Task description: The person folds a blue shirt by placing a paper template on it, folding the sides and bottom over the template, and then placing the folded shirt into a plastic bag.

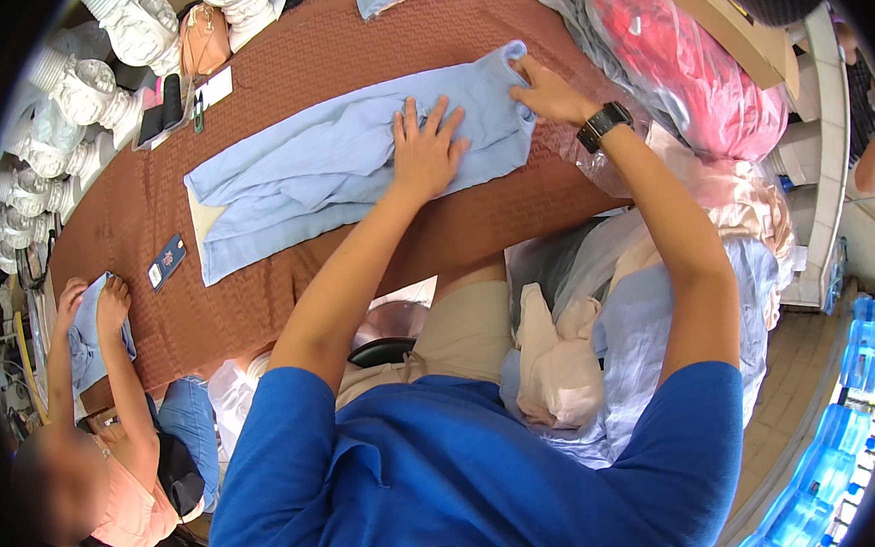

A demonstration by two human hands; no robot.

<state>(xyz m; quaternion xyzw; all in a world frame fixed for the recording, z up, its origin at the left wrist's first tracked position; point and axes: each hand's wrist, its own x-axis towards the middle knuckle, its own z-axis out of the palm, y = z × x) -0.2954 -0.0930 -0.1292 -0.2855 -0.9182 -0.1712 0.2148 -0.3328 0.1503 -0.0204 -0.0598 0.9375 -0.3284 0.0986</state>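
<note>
- While it lies flattened lengthwise on the brown tablecloth (285, 72), the light blue garment (295, 157) slants from the lower left up to the right; its surface is creased, and a pale strip (206, 219) shows at its left end.
- The left hand (430, 152) rests palm down on the garment, right of its middle; its fingers are spread and nothing is gripped.
- The right hand (555, 92) is at the garment's right end, fingers bent and thumb against the edge; whether cloth is pinched between them I cannot tell; a dark watch (605, 126) circles that wrist.
- A dark blue tag (167, 262) lies just beyond the garment's left end; farther up are a white card (216, 87), a small tray (190, 106) and black rolls (170, 97) in it.
- At the table's left edge, a co-worker's two hands (111, 305) hold a blue cloth (87, 340).
- To the right, red and pink clothing (685, 68) sits in clear plastic, near an open cardboard box (728, 30); more pale fabric (555, 362) is heaped below, beside the person's lap.
- White bundles (137, 31) crowd the upper left, near a tan bag (205, 42); blue water bottles (866, 343) stand far right.
</note>
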